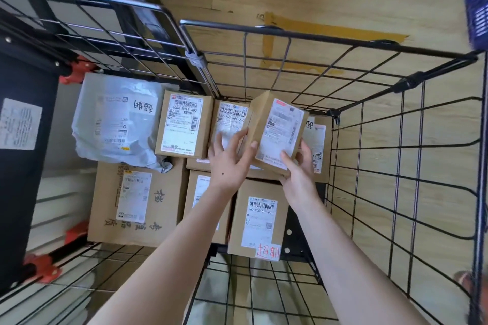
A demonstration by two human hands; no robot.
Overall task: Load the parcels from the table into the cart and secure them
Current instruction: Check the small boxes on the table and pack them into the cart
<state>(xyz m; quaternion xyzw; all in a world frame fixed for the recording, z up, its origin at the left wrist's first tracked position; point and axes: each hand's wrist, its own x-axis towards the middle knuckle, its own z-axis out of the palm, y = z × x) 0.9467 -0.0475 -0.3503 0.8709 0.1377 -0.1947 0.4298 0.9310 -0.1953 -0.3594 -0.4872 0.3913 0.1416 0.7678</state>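
Head camera looks down into the wire cart point(396, 166), and here is what you have, from left to right.

Far on the left stands a black thing point(23, 166) with a paper label on it. Next comes a soft grey bag parcel point(116, 119). It lies partly on top of a big flat box point(137, 203) at the near left of the cart. Just right of the bag sits a labelled box point(183, 126), and more boxes are packed close around it.

Then come your hands. Your left grip point(229, 163) is spread out, with quite straight fingers. It presses on the brown left side of the small box point(277, 132). It steadies the box and does not wrap round it.

The small box is the one you are loading. It is up in the air, tilted, over the boxes in the middle of the cart, and has not been set down yet.

Your right grip point(301, 174) holds the near right corner of the small box. The thumb lies on the white label and the fingers curl round the right side.

Below your right arm sits a near box point(260, 219) with red writing on it.

The small box looks stiff, and I think it is light, since your fingers alone hold it up. The label looks smooth and may slip. So I would hold it by the brown sides. There may be a gap at the far right of the cart, but I cannot tell.
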